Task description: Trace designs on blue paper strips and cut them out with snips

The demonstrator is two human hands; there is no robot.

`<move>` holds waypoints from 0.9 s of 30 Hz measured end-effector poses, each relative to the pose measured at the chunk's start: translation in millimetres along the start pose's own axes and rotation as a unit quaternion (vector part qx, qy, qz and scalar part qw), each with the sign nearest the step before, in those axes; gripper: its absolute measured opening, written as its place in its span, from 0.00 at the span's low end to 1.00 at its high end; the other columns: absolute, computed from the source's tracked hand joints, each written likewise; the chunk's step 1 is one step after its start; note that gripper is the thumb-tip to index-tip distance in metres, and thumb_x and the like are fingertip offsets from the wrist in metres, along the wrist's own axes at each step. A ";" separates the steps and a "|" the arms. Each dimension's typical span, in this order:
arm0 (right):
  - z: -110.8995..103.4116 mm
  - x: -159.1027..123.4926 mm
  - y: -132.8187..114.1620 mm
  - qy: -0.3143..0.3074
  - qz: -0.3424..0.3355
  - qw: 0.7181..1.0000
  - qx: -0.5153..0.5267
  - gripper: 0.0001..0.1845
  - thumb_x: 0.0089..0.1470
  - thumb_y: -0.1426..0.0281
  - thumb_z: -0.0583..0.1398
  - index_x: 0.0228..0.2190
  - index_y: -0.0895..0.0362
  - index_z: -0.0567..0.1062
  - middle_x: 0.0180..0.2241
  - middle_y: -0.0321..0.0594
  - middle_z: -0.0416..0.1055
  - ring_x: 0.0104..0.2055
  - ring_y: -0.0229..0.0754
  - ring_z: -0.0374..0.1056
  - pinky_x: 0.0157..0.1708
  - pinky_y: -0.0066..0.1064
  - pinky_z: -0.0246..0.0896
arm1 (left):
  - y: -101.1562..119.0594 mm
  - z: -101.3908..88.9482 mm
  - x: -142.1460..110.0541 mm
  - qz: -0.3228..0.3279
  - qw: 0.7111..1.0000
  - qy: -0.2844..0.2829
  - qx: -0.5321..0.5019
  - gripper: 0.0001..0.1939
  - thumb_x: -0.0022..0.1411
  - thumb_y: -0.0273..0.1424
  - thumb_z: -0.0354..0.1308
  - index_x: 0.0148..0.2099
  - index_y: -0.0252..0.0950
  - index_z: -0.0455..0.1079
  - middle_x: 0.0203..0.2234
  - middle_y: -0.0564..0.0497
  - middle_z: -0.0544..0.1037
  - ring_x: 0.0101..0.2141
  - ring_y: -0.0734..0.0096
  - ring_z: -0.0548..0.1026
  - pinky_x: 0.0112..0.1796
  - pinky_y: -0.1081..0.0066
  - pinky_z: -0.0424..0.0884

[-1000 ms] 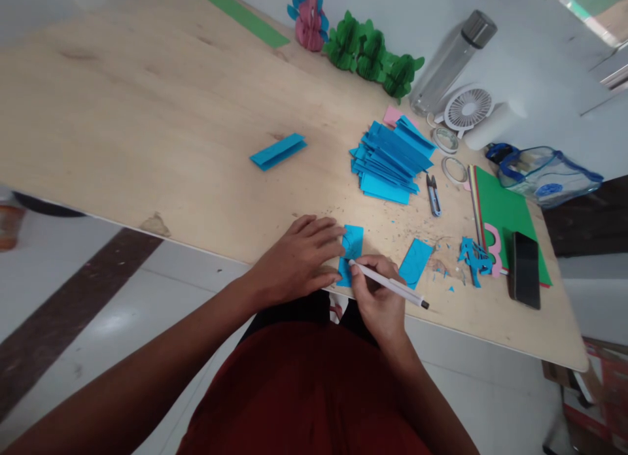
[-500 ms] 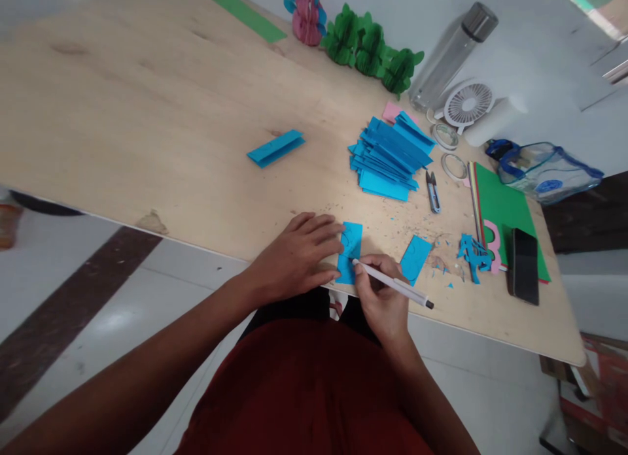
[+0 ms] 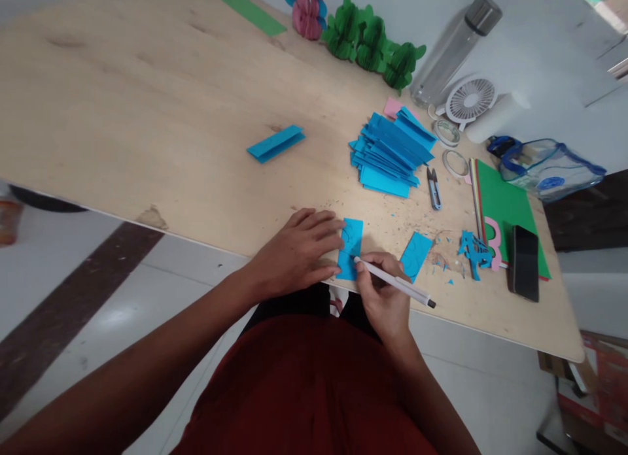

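A blue paper strip lies at the table's front edge, with curved lines drawn on its upper part. My left hand rests flat beside it, fingers spread and their tips on the strip's left edge. In my right hand is a white pen, pinched between thumb and fingers. Its tip meets the strip near the middle. Just right of that hand lies another blue paper piece with a curved outline drawn on it.
A pile of folded blue papers lies farther back, with thread snips beside it. One folded blue strip lies apart on the left. At right are blue cut scraps, a phone and green paper. A bottle stands by the wall.
The view has shifted slightly, so the table items sit a little higher. Both hands keep nearly the same place on the strip, and the pen is still touching it.
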State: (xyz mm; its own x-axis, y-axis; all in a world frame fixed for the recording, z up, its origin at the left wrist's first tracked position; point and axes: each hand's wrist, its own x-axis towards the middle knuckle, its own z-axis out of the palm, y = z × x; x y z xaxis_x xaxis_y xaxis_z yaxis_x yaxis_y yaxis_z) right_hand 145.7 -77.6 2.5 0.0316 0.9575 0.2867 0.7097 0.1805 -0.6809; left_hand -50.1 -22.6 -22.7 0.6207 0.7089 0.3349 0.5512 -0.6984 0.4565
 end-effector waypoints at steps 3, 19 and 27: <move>0.4 0.0 0.1 0.001 0.000 1.000 0.002 0.05 0.58 0.68 0.59 0.31 0.54 0.74 0.29 0.37 0.76 0.34 0.44 0.71 0.42 0.40 0.61 | 0.8 -0.8 0.9 0.000 1.000 0.000 0.004 0.17 0.61 0.37 0.59 0.52 0.39 0.70 0.58 0.43 0.71 0.60 0.50 0.63 0.60 0.50 0.56; -0.9 -2.3 1.4 0.004 -0.022 1.000 -0.008 0.05 0.59 0.68 0.59 0.31 0.53 0.74 0.29 0.37 0.76 0.34 0.44 0.71 0.41 0.40 0.63 | 2.2 -3.4 0.9 0.001 1.000 -0.001 0.004 0.16 0.61 0.36 0.59 0.51 0.39 0.70 0.58 0.43 0.71 0.60 0.50 0.64 0.59 0.51 0.57; -1.3 -4.5 2.3 0.006 -0.022 1.000 -0.012 0.05 0.59 0.68 0.59 0.31 0.53 0.74 0.29 0.36 0.76 0.33 0.43 0.70 0.40 0.40 0.62 | 3.5 -4.2 1.4 0.000 1.000 -0.004 0.006 0.16 0.60 0.35 0.60 0.50 0.39 0.71 0.58 0.43 0.72 0.60 0.50 0.64 0.59 0.51 0.57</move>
State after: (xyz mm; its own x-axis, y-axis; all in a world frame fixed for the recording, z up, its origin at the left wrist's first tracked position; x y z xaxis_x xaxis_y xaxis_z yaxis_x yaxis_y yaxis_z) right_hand 148.1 -81.8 0.5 0.0075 0.9461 0.3238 0.7274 0.2170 -0.6510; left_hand -49.7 -23.7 -17.1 0.6247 0.7086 0.3279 0.5579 -0.6989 0.4475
